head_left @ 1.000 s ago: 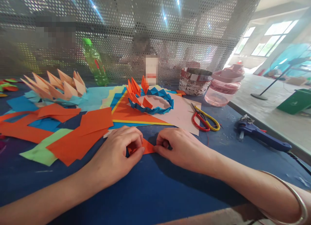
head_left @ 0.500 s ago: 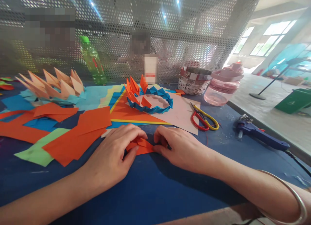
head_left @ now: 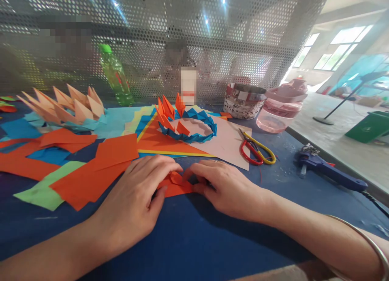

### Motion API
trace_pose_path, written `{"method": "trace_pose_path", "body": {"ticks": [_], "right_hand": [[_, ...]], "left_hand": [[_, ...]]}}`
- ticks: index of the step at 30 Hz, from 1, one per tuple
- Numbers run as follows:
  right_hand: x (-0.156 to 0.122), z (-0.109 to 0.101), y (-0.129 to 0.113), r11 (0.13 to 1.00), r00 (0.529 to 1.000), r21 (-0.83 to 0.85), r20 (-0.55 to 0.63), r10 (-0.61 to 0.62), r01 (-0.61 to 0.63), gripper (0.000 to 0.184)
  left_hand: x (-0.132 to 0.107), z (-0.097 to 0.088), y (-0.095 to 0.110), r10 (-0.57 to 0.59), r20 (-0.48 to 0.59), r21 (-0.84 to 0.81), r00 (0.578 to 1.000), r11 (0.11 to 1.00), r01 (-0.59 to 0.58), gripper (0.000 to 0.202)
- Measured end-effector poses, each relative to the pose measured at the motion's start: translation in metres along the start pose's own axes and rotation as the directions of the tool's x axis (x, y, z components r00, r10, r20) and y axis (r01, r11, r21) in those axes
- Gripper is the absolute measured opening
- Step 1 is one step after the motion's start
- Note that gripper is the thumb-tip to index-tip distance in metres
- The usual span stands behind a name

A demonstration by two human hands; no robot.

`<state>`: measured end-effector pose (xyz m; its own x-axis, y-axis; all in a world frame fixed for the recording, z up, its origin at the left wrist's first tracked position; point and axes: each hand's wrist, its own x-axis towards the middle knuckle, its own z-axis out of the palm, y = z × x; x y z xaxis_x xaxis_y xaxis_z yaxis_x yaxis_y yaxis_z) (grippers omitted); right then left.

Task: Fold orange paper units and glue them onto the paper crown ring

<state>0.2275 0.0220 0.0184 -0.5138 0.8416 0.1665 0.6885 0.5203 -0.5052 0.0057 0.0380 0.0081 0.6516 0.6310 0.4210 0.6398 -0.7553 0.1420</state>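
Observation:
A small piece of folded orange paper (head_left: pixel 176 188) lies on the blue table between my two hands. My left hand (head_left: pixel 138 194) rests over its left part, fingers bent, the thumb at its near edge. At the right end, my right hand (head_left: pixel 220 184) grips the paper with curled fingers; its fingertips are partly hidden. Just beyond stands a ring of folded blue paper (head_left: pixel 194 137) with several orange paper points (head_left: pixel 167 107) on its left side. Under that ring lie orange, yellow and pink sheets (head_left: pixel 232 141).
Left are loose orange strips (head_left: pixel 117 153), a green piece (head_left: pixel 53 188) and a peach folded-paper crown (head_left: pixel 65 105). Scissors (head_left: pixel 255 149), a glue gun (head_left: pixel 332 173) and a pink water bottle (head_left: pixel 281 105) stand or lie right. A green bottle (head_left: pixel 117 76) and a round container (head_left: pixel 244 101) are behind.
My right hand has shifted slightly left, its fingers reaching further over the orange paper. My left thumb has drawn back left, and more of the paper's near part shows.

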Motion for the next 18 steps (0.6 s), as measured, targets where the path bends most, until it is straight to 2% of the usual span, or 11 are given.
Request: {"method": "trace_pose_path", "body": {"ticks": [3,8,13,18], "right_hand": [[0.0,0.0,0.001,1.0,1.0,-0.003,0.002,-0.009,0.009,0.021],[-0.001,-0.002,0.001,0.999,1.0,0.029,0.0,-0.021,0.021,0.02],[-0.002,-0.002,0.002,1.0,1.0,0.023,0.005,-0.017,0.016,0.024],[-0.001,-0.003,0.004,0.999,1.0,0.031,0.016,-0.013,0.012,0.024]], "left_hand": [[-0.002,-0.005,0.0,0.104,-0.052,0.081,0.993,0.992,-0.1,0.035],[-0.008,-0.012,0.004,0.323,-0.084,0.17,0.942,0.937,-0.306,0.027],[-0.012,-0.016,0.009,0.38,-0.054,0.226,0.924,0.906,-0.359,0.012],[-0.013,-0.015,0.013,0.404,-0.09,0.292,0.91,0.885,-0.363,0.016]]}}
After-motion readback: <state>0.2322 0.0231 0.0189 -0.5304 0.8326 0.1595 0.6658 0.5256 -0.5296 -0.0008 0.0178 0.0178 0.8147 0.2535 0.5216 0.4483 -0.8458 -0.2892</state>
